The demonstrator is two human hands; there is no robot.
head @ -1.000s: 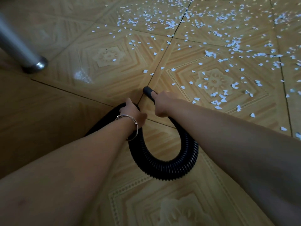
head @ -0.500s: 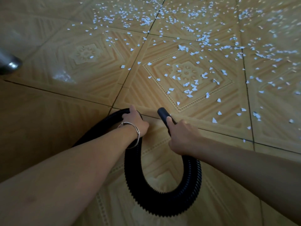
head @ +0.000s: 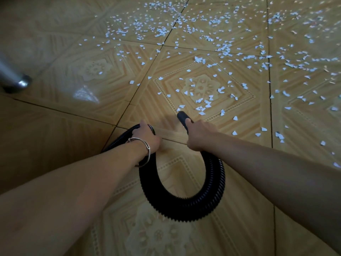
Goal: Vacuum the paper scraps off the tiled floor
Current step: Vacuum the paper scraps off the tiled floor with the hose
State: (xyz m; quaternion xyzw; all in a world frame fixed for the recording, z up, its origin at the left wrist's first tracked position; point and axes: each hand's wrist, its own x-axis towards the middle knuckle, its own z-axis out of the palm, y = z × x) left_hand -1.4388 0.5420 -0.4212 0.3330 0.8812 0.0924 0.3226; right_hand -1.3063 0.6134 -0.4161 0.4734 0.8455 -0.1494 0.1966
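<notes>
Now tiled floor (head: pixel 55 137) is being left open near and left, up to a metal leg (head: pixel 13 78). The black hose (head: pixel 184 211) is being gripped by left hand (head: pixel 145 137) and right hand (head: pixel 199 135), beside white paper scraps (head: pixel 203 105).

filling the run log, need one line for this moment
right hand: holds nozzle at scraps | left hand: holds hose | floor: littered
</notes>
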